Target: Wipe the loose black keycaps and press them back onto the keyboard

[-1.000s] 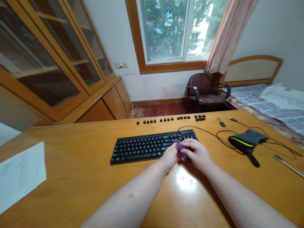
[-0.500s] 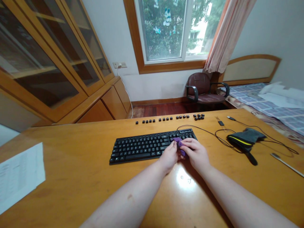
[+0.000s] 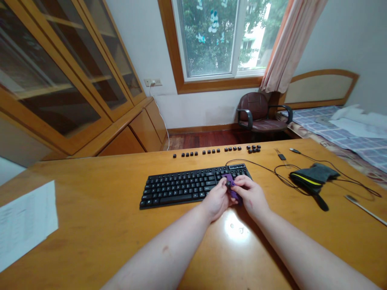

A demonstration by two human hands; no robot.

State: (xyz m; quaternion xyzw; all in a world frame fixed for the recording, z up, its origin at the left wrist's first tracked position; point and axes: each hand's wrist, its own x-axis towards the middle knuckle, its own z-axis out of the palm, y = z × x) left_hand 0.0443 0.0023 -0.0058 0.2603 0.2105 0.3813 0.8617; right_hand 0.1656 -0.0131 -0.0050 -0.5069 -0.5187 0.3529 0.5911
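Note:
A black keyboard (image 3: 187, 186) lies on the wooden desk (image 3: 99, 217) in front of me. Both hands meet at its right end. My right hand (image 3: 253, 196) is closed around a small purple tool (image 3: 233, 190), which looks like a keycap puller. My left hand (image 3: 217, 199) pinches at the tool's tip, where a small dark piece (image 3: 229, 184) sits between the fingers; it may be a keycap. A row of loose black keycaps (image 3: 211, 152) is lined up along the desk's far edge, with a small cluster of keycaps (image 3: 253, 149) at its right end.
A white sheet of paper (image 3: 26, 219) lies at the desk's left. To the right are a dark folded pouch with a yellow stripe (image 3: 314, 176), black cables (image 3: 281, 171) and a thin metal tool (image 3: 364, 209). A chair (image 3: 260, 114), bed and glass-fronted cabinets stand beyond.
My hands have drawn slightly toward me off the keyboard's right end. The purple tool has tilted up, and my left fingers now pinch at its tip.

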